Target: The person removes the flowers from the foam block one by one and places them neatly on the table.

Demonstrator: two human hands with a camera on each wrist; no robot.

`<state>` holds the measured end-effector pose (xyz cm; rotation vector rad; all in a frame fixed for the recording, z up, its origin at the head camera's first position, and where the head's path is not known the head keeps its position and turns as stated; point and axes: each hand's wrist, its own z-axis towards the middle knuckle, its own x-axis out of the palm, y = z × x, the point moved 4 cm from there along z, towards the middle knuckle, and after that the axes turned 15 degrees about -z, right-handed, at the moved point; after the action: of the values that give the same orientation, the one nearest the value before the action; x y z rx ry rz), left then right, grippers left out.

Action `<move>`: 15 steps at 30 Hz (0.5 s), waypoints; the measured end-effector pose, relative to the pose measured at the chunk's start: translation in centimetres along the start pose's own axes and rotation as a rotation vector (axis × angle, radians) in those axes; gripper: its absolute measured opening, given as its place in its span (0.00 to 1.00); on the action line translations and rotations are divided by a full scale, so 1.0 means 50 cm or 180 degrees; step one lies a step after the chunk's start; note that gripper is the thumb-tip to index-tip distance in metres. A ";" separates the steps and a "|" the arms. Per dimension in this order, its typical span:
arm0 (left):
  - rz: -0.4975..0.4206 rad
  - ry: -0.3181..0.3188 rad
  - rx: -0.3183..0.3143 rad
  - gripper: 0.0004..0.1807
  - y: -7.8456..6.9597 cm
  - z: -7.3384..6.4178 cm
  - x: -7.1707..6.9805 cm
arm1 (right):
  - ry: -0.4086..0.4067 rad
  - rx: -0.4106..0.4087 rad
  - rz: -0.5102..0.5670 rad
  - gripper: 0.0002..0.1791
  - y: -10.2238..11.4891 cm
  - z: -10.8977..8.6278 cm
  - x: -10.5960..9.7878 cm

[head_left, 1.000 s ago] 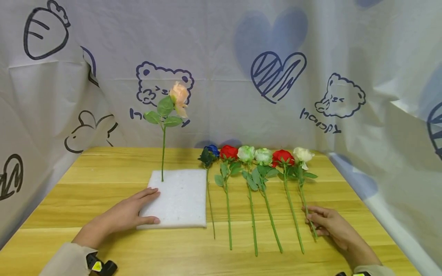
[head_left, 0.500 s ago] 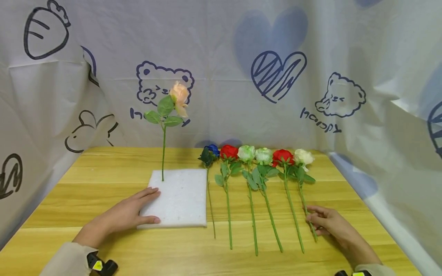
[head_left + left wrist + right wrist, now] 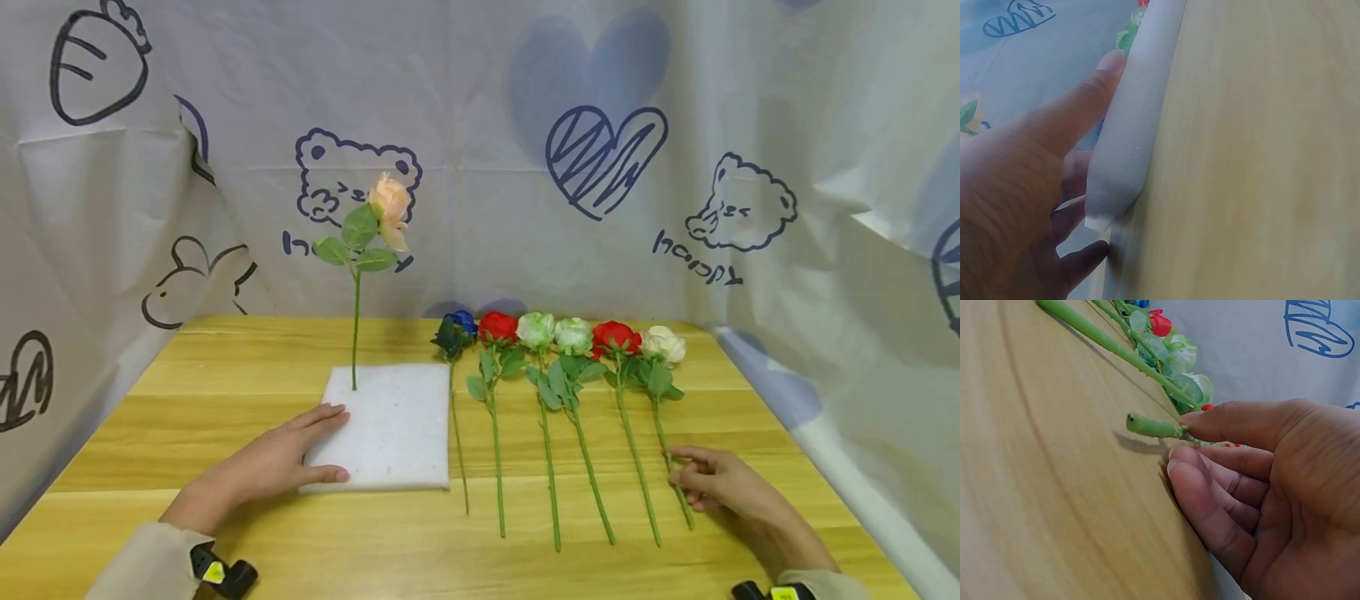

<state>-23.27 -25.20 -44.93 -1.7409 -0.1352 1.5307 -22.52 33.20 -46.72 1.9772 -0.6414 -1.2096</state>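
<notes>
My left hand [image 3: 277, 462] rests on the left edge of a white foam block [image 3: 397, 433], thumb and fingers spread along it. The foam's edge [image 3: 1132, 112] also shows in the left wrist view, beside the thumb. A peach rose [image 3: 390, 204] stands upright with its stem in the foam's back left part. At the right, my right hand [image 3: 731, 487] pinches the lower stem of a white rose [image 3: 663, 343] between thumb and fingers. Its cut stem end [image 3: 1147, 426] sticks out past the fingertips in the right wrist view, with a shadow on the table beneath it.
Between the hands lie several roses in a row: a blue rose [image 3: 462, 323], a red rose [image 3: 498, 327], a pale green rose [image 3: 536, 330], another pale green rose [image 3: 573, 335] and another red rose [image 3: 617, 337]. A white printed curtain [image 3: 480, 233] hangs behind the wooden table [image 3: 375, 542].
The white rose has turned a little in my right hand, its leaves shifting and its stem moving slightly right. My left hand stays on the foam block.
</notes>
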 end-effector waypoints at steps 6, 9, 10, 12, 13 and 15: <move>-0.0020 0.0020 -0.0024 0.53 0.001 0.000 -0.001 | -0.0112 0.0070 -0.0114 0.35 0.004 -0.003 -0.004; -0.0020 0.0016 -0.0027 0.53 0.001 -0.001 -0.001 | -0.0254 0.0139 -0.0173 0.32 0.006 -0.006 -0.009; -0.0020 0.0010 -0.0036 0.53 0.000 -0.001 0.000 | -0.0312 0.0160 -0.0200 0.31 0.007 -0.007 -0.011; -0.0019 -0.0003 -0.0054 0.53 0.000 -0.001 0.000 | -0.0419 0.0163 -0.0249 0.30 0.009 -0.007 -0.015; -0.0015 -0.0005 -0.0046 0.53 -0.001 -0.001 0.000 | -0.0463 0.0157 -0.0287 0.29 0.010 -0.007 -0.017; -0.0012 -0.0006 -0.0043 0.53 -0.001 -0.002 0.000 | -0.0553 0.0139 -0.0377 0.29 0.015 -0.007 -0.020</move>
<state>-23.17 -25.20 -44.88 -1.7490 -0.1499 1.5320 -22.68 33.57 -45.51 1.9840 -0.6488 -1.4628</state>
